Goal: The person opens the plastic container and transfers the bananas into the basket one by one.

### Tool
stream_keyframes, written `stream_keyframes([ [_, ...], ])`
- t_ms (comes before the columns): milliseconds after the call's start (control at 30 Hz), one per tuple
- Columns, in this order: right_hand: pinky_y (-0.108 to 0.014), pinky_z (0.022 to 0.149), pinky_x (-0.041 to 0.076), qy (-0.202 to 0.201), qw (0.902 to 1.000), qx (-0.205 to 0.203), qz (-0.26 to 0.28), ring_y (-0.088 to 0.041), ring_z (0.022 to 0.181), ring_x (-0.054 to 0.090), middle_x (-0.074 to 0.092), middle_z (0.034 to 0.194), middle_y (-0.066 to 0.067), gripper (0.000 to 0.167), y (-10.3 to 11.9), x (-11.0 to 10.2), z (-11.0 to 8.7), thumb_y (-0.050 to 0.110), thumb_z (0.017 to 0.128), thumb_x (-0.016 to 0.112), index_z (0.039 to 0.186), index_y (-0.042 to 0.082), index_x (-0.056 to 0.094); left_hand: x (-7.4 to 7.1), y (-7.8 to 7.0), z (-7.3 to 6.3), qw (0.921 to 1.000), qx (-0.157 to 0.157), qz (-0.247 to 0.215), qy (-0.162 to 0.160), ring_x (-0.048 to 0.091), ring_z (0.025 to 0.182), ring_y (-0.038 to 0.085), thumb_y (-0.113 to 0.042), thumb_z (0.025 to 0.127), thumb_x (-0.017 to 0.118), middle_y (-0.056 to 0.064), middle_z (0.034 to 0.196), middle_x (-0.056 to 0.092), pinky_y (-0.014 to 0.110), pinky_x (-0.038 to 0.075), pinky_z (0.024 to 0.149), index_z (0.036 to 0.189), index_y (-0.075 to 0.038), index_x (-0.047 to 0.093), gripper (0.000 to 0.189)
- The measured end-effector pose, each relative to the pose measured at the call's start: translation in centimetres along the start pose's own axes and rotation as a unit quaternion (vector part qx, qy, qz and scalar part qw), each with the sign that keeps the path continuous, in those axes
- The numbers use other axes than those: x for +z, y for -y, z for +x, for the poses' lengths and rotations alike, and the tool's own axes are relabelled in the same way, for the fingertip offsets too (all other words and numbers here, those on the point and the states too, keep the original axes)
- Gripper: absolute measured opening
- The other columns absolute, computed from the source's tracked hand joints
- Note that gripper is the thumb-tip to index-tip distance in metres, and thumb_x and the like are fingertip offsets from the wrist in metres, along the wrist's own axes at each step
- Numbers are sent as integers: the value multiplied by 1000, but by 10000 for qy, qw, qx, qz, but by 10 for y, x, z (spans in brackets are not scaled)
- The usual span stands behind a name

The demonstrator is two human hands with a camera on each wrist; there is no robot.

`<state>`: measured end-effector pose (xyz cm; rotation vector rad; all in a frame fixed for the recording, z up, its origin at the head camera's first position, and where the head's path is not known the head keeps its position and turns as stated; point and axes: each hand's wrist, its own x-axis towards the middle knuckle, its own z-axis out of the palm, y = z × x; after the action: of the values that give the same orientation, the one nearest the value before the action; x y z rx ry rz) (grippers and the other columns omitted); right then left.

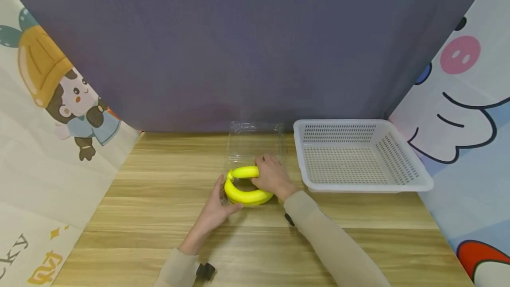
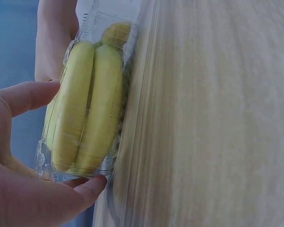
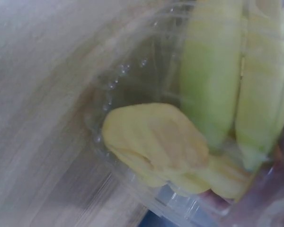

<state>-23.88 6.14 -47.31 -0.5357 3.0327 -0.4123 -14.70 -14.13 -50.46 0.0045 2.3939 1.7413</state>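
Yellow bananas [image 1: 248,197] lie in a clear plastic box [image 2: 43,158] whose lid [image 1: 255,138] stands raised at the back. My left hand [image 1: 215,211] grips the box's left end, thumb on the near side and fingers around the far edge; the left wrist view shows bananas [image 2: 87,113] through the wall. Reaching in from the right, my right hand [image 1: 272,175] holds the right part of the back banana [image 1: 245,172], its fingertips partly hidden. A lumpy yellow piece [image 3: 156,142] shows through the plastic at the box's right end, blurred.
A white perforated basket [image 1: 410,186] stands right of the box on the wooden table [image 1: 159,216]. Behind is a dark grey panel [image 1: 255,48]. Printed cartoon sheets [image 1: 36,154] flank the table on both sides.
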Motion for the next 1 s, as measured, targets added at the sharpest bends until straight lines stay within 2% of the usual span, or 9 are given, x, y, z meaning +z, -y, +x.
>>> stream_keyframes([
  [467, -46, 88, 54, -20, 9998, -136, 117, -23, 104, 58, 61, 118, -8, 50, -2, 0, 2, 33, 86, 77, 130, 12, 63, 0, 0, -1, 10000, 32, -17, 31, 18, 151, 43, -19, 86, 82, 19, 168, 12, 64, 18, 120, 164, -11, 3, 112],
  [733, -44, 84, 53, 36, 9996, -196, 176, -22, 98, 56, 60, 110, -5, 45, -5, 2, 4, 30, 84, 79, 124, 14, 64, 0, 2, -1, 10000, 76, 45, -7, 18, 151, 43, -20, 85, 83, 19, 168, 13, 64, 19, 120, 164, -11, 5, 112],
  [1000, -39, 79, 53, -158, 9989, -424, 151, -20, 93, 55, 61, 106, -3, 42, -8, 0, 6, 27, 80, 80, 118, 15, 67, 0, 2, -1, 9999, 109, -40, 67, 18, 151, 44, -21, 85, 83, 18, 169, 12, 64, 20, 119, 164, -12, 4, 112],
])
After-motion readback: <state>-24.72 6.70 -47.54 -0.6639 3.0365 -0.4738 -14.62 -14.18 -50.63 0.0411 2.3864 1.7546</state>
